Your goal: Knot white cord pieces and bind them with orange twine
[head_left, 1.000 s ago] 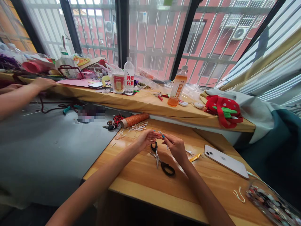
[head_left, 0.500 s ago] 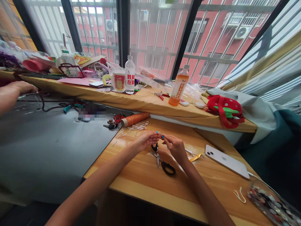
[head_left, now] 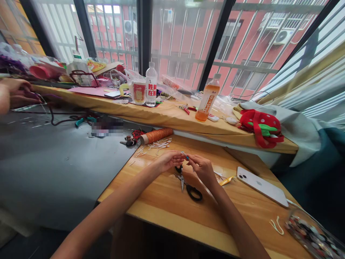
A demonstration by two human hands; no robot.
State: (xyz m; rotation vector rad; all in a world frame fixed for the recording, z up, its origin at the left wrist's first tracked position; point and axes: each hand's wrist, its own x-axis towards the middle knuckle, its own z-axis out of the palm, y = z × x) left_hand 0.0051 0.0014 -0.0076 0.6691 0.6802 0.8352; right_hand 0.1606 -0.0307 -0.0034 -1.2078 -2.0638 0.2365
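Observation:
My left hand [head_left: 168, 161] and my right hand [head_left: 202, 167] meet above the wooden table [head_left: 167, 205], fingers pinched together on a small blue bead [head_left: 186, 157] and a thin pale cord that is hard to make out. Black-handled scissors [head_left: 188, 185] lie on the table right under my hands, blades pointing away from me. A spool of orange thread [head_left: 156, 135] lies on its side beyond my left hand, with several cut pale cord pieces [head_left: 155, 145] beside it.
A white phone [head_left: 262, 186] lies face down to the right, a clear bag of buttons [head_left: 312, 235] at the near right corner. On the yellow sill [head_left: 167, 117] stand a water bottle [head_left: 151, 85], an orange drink bottle [head_left: 207, 99] and a red strawberry bag [head_left: 260, 126]. Another person's hand [head_left: 16, 92] works at far left.
My hands have stayed pinched together on the bead, almost unmoved. The other person's hand at the left has drawn back toward the left edge.

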